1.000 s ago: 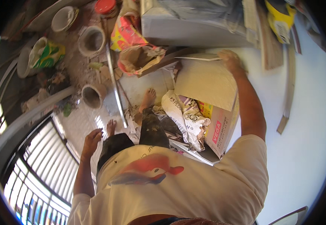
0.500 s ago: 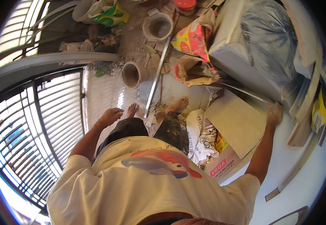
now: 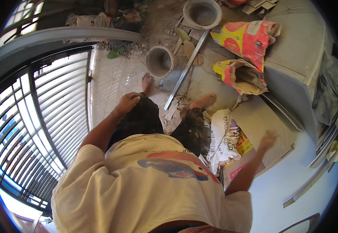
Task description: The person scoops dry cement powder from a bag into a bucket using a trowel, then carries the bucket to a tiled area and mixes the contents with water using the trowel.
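The left arm (image 3: 106,129) bends forward, the left hand (image 3: 128,103) loosely curled at the left knee (image 3: 147,108); the right forearm (image 3: 247,171) angles outward, the right hand (image 3: 269,140) blurred.

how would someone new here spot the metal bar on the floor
Find the slatted gate at left, then the nearer grey bucket to its right. The bar lies slantwise right of that bucket, its near end between the feet. Unlike the round bucket and tan scraps beside it, it is long, straight and silvery.
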`<act>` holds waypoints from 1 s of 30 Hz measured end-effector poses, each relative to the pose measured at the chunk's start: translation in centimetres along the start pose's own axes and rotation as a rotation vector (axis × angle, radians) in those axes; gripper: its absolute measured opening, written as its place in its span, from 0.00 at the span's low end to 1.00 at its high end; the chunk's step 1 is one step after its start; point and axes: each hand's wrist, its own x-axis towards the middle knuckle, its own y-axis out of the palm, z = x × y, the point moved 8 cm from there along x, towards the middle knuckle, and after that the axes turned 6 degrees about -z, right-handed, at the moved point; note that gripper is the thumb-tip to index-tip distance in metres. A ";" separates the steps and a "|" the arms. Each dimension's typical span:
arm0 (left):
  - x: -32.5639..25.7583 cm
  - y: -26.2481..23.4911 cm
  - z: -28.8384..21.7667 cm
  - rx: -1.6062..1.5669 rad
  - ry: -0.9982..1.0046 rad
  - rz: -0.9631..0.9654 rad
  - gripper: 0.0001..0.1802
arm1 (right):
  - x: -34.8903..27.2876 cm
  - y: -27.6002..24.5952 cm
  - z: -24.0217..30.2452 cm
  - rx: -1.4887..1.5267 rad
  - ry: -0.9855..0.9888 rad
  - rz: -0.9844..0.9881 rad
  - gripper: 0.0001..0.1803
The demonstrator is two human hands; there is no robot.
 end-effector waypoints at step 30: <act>2.0 -10.6 5.9 -0.554 -0.196 0.739 0.33 | -27.6 -16.7 64.2 0.869 -0.069 0.396 0.15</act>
